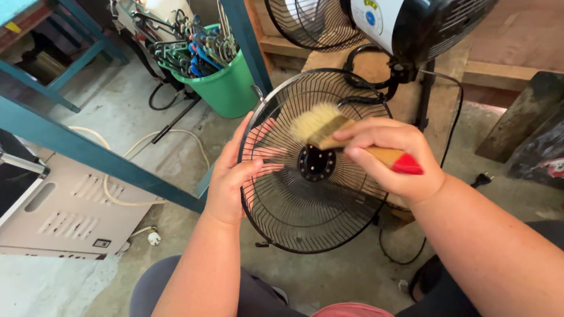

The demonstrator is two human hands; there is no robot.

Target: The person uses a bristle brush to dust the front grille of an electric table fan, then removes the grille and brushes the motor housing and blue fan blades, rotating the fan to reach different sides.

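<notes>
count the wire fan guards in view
2: one fan guard gripped at its rim by the left hand, brush on it; another guard at the top, cut off by the frame.

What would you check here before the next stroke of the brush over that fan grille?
1. Left hand grips the grille rim: ok.
2. Right hand holds the brush by its handle: ok.
3. Bristles touch the wires: ok, near the top.
4. Grille off the fan: ok, held apart from it.
5. Plug out of a socket: ok, it lies on the floor.
6. Dust left on the wires: cannot tell.
</notes>
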